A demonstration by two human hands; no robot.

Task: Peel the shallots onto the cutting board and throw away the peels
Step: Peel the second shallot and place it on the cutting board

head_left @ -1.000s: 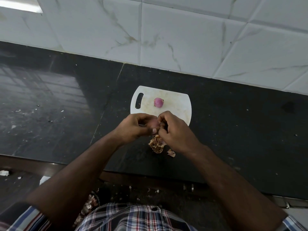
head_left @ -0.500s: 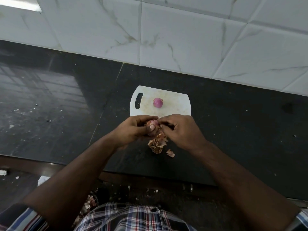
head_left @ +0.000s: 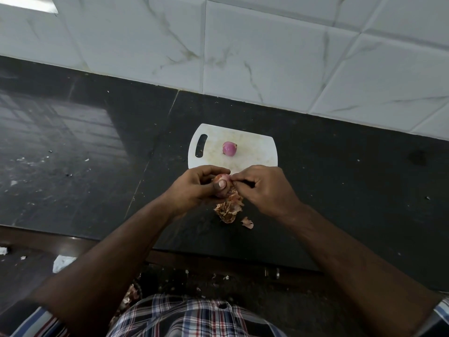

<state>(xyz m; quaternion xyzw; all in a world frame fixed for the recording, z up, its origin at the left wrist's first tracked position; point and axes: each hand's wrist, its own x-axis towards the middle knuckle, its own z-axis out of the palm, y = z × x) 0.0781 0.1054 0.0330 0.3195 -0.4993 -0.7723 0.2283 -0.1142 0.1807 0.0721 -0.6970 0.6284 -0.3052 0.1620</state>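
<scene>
Left hand (head_left: 194,188) curled round a partly peeled shallot (head_left: 222,179), thumb across its front. Right hand (head_left: 264,188) pinching a strip of skin at the shallot's right edge — fingertips touching it. Both held just above the near edge of the white cutting board (head_left: 257,149). 1 peeled shallot (head_left: 229,148) lying on the board's middle. Heap of dry peels (head_left: 229,207) on the black counter (head_left: 340,178) right below the hands — 1 loose scrap (head_left: 248,223) just beside it.

head cam | looks forward-down from above | near counter (head_left: 340,190) | single view
</scene>
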